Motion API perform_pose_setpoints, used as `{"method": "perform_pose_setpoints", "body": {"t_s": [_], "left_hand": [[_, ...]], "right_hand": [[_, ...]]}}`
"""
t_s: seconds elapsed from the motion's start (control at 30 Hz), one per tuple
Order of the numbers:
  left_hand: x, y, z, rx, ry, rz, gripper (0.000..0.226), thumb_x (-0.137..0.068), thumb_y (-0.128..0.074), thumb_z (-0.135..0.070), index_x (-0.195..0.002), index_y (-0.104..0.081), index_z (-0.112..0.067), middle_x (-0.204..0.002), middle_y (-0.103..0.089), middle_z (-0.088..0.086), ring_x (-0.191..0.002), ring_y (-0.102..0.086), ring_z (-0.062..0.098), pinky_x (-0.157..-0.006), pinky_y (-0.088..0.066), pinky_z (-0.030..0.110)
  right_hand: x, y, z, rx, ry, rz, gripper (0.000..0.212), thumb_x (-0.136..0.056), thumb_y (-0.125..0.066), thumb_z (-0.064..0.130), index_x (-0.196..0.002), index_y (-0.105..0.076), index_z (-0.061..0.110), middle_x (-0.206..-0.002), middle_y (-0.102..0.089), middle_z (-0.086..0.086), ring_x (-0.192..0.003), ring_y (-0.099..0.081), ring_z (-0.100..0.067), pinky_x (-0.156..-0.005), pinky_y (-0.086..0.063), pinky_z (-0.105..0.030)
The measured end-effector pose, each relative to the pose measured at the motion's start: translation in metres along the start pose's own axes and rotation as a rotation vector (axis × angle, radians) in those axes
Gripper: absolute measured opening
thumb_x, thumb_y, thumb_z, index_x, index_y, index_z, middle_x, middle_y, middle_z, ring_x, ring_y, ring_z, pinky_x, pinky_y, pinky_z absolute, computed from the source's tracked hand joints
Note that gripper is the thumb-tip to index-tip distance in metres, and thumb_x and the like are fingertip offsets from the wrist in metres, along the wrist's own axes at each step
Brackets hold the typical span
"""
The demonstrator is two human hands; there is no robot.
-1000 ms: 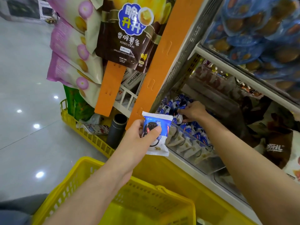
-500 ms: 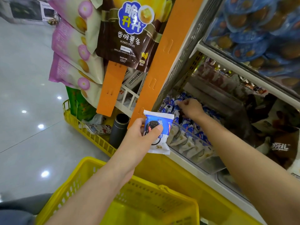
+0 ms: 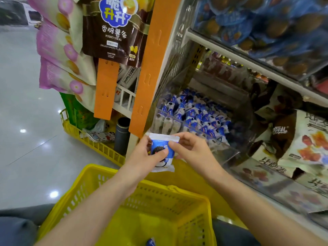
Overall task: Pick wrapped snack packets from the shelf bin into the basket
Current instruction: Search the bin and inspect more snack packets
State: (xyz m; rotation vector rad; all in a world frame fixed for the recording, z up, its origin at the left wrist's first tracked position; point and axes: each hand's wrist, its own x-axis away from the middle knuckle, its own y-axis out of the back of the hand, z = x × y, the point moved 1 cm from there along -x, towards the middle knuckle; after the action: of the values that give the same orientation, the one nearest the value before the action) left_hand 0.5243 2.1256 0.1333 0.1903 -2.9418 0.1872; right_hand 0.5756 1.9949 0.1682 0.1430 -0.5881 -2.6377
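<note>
Hands now meet at frame centre: the right hand (image 3: 191, 150), back from the clear shelf bin (image 3: 225, 155) at centre right, pinches the upper corner of the blue cookie packet (image 3: 159, 145) while the left hand (image 3: 142, 157) grips its body above the yellow basket (image 3: 188, 192), where a loose packet (image 3: 150, 243) already lies. Dropping in looks next. Glossy grey shop floor (image 3: 26, 157) fills the left.

Glossy grey floor (image 3: 26, 103) reflecting light spots; orange shelf upright (image 3: 152, 68) at right.
</note>
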Motion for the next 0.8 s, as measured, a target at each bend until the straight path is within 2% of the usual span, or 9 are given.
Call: {"method": "perform_pose_setpoints", "body": {"t_s": [0.07,0.13,0.23,0.3,0.37,0.43,0.57,0.67,0.8], "left_hand": [[0.003,-0.005,0.002,-0.006,-0.017,0.002,0.018,-0.088,-0.060,-0.019,-0.105,-0.056,-0.024,-0.101,-0.065,-0.003,-0.072,-0.063,-0.008,-0.061,-0.048,0.010],[0.004,-0.011,0.004,-0.032,-0.043,-0.009,0.020,-0.090,-0.056,-0.023,-0.108,-0.059,-0.014,-0.093,-0.065,0.002,-0.062,-0.059,-0.006,-0.057,-0.045,0.010],[0.004,-0.013,0.006,-0.033,-0.043,-0.049,0.025,-0.094,-0.050,-0.019,-0.108,-0.060,-0.002,-0.100,-0.067,0.019,-0.085,-0.064,0.019,-0.076,-0.049,0.032],[0.003,-0.015,0.010,-0.034,-0.024,-0.083,0.024,-0.094,-0.049,-0.018,-0.106,-0.060,0.000,-0.102,-0.066,0.023,-0.091,-0.063,0.030,-0.083,-0.049,0.041],[0.002,-0.017,0.014,-0.040,-0.014,-0.100,0.020,-0.094,-0.050,-0.017,-0.102,-0.062,-0.003,-0.098,-0.067,0.018,-0.089,-0.064,0.027,-0.080,-0.050,0.038],[0.001,-0.019,0.019,-0.060,-0.020,-0.099,0.018,-0.094,-0.051,-0.017,-0.096,-0.064,-0.005,-0.088,-0.068,0.010,-0.080,-0.063,0.018,-0.071,-0.049,0.027],[0.000,-0.020,0.026,-0.050,-0.001,-0.083,0.017,-0.093,-0.051,-0.017,-0.085,-0.064,-0.010,-0.073,-0.065,0.001,-0.062,-0.061,0.003,-0.054,-0.047,0.013],[0.002,-0.021,0.028,0.012,0.035,-0.056,0.018,-0.093,-0.050,-0.019,-0.082,-0.063,-0.012,-0.073,-0.067,0.000,-0.065,-0.064,0.006,-0.057,-0.050,0.017],[0.003,-0.019,0.030,0.032,0.048,0.036,0.026,-0.086,-0.056,-0.036,-0.102,-0.065,-0.017,-0.092,-0.073,-0.001,-0.084,-0.069,0.009,-0.073,-0.054,0.022]], "right_hand": [[0.006,0.001,-0.008,-0.098,-0.060,-0.018,0.011,-0.085,-0.061,0.004,-0.086,-0.061,0.015,-0.078,-0.063,-0.003,-0.062,-0.058,-0.002,-0.056,-0.050,-0.015],[0.013,0.001,-0.017,-0.190,-0.111,-0.033,0.009,-0.085,-0.060,0.001,-0.091,-0.060,0.008,-0.077,-0.062,-0.006,-0.059,-0.058,-0.001,-0.052,-0.049,-0.014],[0.021,-0.005,-0.026,-0.242,-0.121,-0.039,0.006,-0.086,-0.060,0.004,-0.088,-0.061,0.009,-0.077,-0.061,-0.005,-0.058,-0.057,0.000,-0.051,-0.048,-0.016],[0.023,-0.009,-0.030,-0.224,-0.107,-0.047,0.009,-0.087,-0.060,0.008,-0.082,-0.061,0.016,-0.075,-0.061,-0.001,-0.060,-0.057,-0.001,-0.053,-0.048,-0.017],[0.023,-0.010,-0.034,-0.190,-0.086,-0.063,0.011,-0.088,-0.059,0.011,-0.079,-0.061,0.018,-0.072,-0.062,0.001,-0.063,-0.055,-0.006,-0.056,-0.047,-0.019],[0.023,-0.010,-0.037,-0.173,-0.066,-0.085,0.013,-0.086,-0.061,0.012,-0.076,-0.061,0.019,-0.069,-0.062,0.001,-0.066,-0.054,-0.010,-0.059,-0.046,-0.023],[0.026,-0.008,-0.042,0.062,0.125,-0.157,0.011,-0.082,-0.068,0.017,-0.074,-0.063,0.022,-0.071,-0.063,0.009,-0.066,-0.056,-0.003,-0.063,-0.046,-0.021],[0.028,-0.006,-0.042,0.285,0.291,-0.191,0.005,-0.083,-0.067,0.022,-0.079,-0.067,0.019,-0.076,-0.059,0.012,-0.072,-0.056,-0.002,-0.062,-0.045,-0.017],[0.028,-0.005,-0.046,0.116,0.149,-0.241,0.010,-0.085,-0.064,0.018,-0.077,-0.062,0.023,-0.074,-0.062,0.009,-0.068,-0.059,-0.006,-0.061,-0.050,-0.023]]}}
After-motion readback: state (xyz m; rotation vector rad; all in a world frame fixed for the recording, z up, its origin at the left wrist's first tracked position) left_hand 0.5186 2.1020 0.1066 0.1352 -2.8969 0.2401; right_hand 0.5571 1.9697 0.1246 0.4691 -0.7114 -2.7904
